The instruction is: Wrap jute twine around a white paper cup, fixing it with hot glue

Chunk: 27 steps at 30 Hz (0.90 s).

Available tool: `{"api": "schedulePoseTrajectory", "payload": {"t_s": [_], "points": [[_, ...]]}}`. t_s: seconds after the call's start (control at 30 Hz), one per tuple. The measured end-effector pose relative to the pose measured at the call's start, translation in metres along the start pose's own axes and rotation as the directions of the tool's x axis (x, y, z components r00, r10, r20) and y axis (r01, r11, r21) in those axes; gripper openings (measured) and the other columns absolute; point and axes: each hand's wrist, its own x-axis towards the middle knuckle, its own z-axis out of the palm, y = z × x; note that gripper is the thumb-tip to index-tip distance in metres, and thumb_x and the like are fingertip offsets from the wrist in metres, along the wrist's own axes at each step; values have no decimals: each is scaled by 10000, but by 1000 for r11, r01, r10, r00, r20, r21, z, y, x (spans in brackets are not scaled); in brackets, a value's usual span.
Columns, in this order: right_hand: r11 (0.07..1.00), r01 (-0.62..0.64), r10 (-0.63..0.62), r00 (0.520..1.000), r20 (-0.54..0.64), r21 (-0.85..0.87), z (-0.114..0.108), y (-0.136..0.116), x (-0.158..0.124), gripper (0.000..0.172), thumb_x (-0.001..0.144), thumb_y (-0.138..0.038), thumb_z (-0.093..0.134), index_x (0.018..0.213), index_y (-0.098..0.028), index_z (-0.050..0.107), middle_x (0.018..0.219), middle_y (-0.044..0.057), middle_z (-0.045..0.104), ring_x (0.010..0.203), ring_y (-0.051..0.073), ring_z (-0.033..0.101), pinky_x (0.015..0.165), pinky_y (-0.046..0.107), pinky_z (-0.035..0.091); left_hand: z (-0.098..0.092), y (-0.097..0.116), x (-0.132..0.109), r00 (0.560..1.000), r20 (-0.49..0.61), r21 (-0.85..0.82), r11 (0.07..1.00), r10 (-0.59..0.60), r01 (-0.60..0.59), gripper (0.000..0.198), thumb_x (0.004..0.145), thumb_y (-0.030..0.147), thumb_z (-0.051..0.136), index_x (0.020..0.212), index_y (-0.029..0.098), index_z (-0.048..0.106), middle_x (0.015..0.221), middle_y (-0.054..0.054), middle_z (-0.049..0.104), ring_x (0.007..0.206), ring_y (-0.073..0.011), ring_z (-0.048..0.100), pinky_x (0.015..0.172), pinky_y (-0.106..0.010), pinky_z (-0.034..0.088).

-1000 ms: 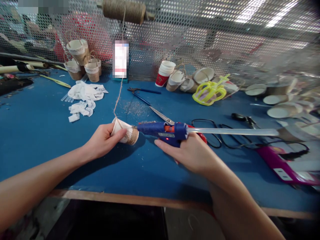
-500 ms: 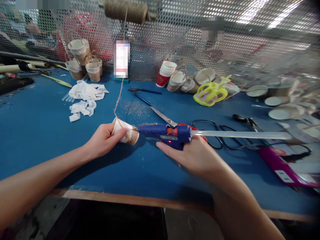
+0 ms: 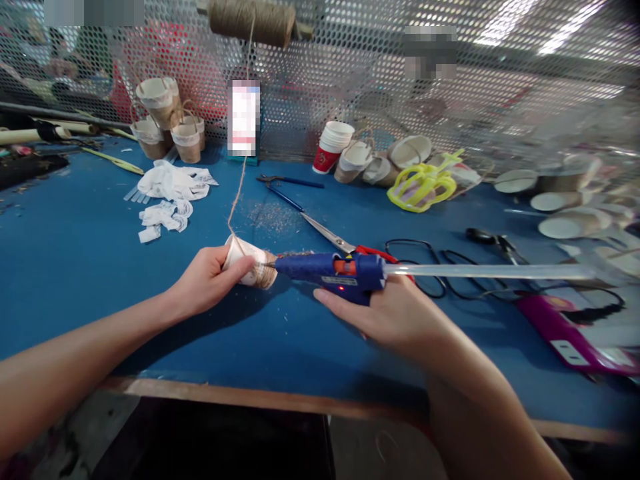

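My left hand (image 3: 215,273) is closed around a white paper cup (image 3: 259,257), tilted on its side, with twine wound about its lower end. A strand of twine (image 3: 241,190) runs from the cup up to a large spool (image 3: 253,23). My right hand (image 3: 387,310) grips a blue hot glue gun (image 3: 330,270) with its red light lit. The gun's nozzle meets the twine-wrapped side of the cup. A long clear glue stick (image 3: 490,271) sticks out of the gun's back. Part of the gun's handle is hidden by my fingers.
Scissors (image 3: 325,233) and pliers (image 3: 290,183) lie beyond the gun. White scraps (image 3: 175,180) and small twine-wrapped buckets (image 3: 187,142) stand at left. Stacked paper cups (image 3: 334,143) and a yellow plastic piece (image 3: 423,187) sit behind. A purple power strip (image 3: 570,337) and black cord (image 3: 430,290) are at right.
The glue gun and my right hand have shifted very slightly downward, the nozzle still at the cup. My left hand and the cup have hardly moved.
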Motion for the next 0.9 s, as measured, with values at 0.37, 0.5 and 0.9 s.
{"api": "schedulePoseTrajectory", "payload": {"t_s": [0.37,0.5,0.9], "points": [[1000,27,-27,999,28,3,2,2,-2,235,712,-387,497,707,-194,630,621,15,626,595,179,579,580,301,461,0,0,0,1000,-23,19,1000,-11,12,362,796,382,428,823,114,670,773,-55,692,660,-154,584,594,-238,444],[999,45,-45,999,25,-15,3,3,-3,241,717,-373,497,741,-180,639,659,34,644,637,201,595,609,327,473,1,1,0,1000,-18,-19,1000,-9,8,335,806,360,436,857,134,677,821,-45,707,707,-159,610,634,-241,463],[998,53,-53,999,9,-22,2,1,-1,226,722,-369,513,769,-186,636,670,20,648,627,172,593,584,282,461,0,0,1,999,-30,-11,1000,-17,17,342,790,367,438,816,115,668,767,-50,698,658,-156,598,609,-253,465]]}}
